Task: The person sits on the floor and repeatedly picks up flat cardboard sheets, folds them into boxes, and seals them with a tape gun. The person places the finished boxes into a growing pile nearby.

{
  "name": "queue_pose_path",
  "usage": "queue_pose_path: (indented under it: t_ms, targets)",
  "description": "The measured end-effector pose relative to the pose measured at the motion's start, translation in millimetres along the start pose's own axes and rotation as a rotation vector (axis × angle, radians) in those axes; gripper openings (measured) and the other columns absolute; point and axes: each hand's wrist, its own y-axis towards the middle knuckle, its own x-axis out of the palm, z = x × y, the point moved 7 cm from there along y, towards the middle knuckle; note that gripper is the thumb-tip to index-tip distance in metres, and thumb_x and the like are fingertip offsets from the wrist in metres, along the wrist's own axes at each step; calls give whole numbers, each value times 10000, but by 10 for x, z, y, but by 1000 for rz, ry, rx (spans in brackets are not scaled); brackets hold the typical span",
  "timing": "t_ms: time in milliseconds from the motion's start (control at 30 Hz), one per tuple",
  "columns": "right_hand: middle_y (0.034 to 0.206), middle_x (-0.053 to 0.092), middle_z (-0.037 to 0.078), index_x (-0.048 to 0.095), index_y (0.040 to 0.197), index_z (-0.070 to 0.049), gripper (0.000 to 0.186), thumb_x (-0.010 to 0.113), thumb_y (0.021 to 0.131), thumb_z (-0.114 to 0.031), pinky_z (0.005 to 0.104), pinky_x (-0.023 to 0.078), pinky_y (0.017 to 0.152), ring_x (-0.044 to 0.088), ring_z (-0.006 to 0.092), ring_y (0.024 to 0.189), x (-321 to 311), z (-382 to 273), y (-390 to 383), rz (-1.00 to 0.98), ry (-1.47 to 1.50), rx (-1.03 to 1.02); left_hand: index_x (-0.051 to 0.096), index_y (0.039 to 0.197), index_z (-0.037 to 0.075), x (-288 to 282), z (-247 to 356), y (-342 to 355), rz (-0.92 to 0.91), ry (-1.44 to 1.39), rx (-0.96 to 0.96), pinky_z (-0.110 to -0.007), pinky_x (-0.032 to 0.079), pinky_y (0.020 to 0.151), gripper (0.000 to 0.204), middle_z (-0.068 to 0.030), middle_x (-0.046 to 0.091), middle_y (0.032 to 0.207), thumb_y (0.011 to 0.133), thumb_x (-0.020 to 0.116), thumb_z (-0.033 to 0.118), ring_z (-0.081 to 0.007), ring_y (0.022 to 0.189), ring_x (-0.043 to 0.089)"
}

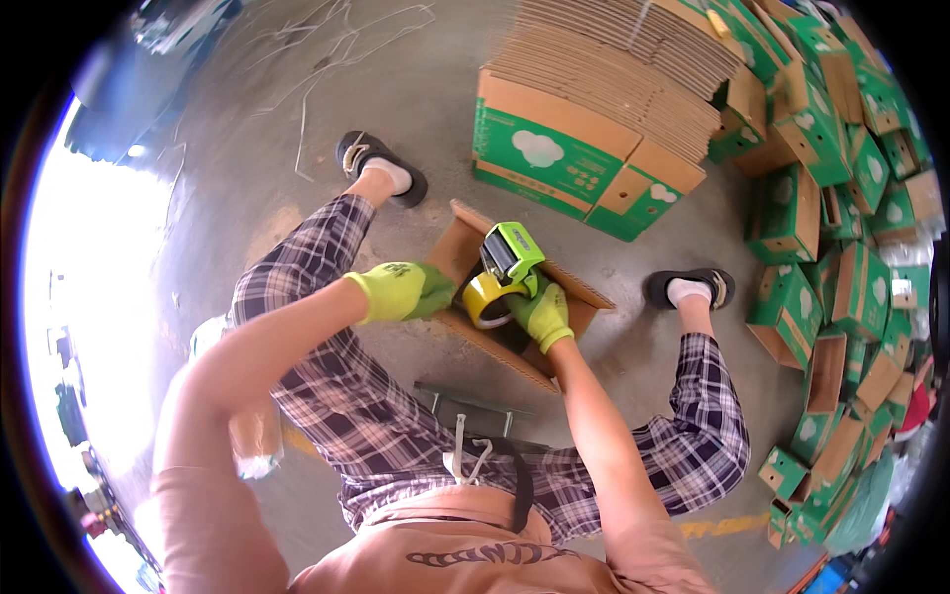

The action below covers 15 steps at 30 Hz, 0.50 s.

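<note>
My right hand (542,312), in a yellow-green glove, is closed on the handle of a lime-green tape dispenser (513,247) loaded with a roll of yellow tape (488,298). The dispenser is over an open cardboard box (579,288) standing between my legs. My left hand (414,290), gloved alike, has its fingers curled at the left edge of that box and appears to grip it. The box's interior is partly hidden by the dispenser and my right hand.
A stack of flattened green-and-brown cartons (544,139) stands ahead. Several formed green boxes (792,317) are heaped along the right. A low metal frame (462,404) lies under me, and thin strapping is strewn on the concrete floor (247,178) at upper left.
</note>
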Motion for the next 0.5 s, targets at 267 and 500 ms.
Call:
queue_pose_path:
  t_ms: [267,500]
  targets:
    - [1045,662,71,575,1162,1,403,645,842,-234,360,522,748,634,193,823,-367,-52,270,-27,1239,11,476,1332,63,203,-18,-58,370,293,21,-440,378,1064,549,-248,432,1404,885,652,328,-409,1324,395]
    - [972,677,88,659,1041,-15,259,675,818,-147,337,501,784,638,205,888,-547,249,-131,235,529,18,23,1542,56,347,-498,317,694,-632,-161,-406,274,1149,1092,-247,176,1570,800,773,337,-361,1450,221]
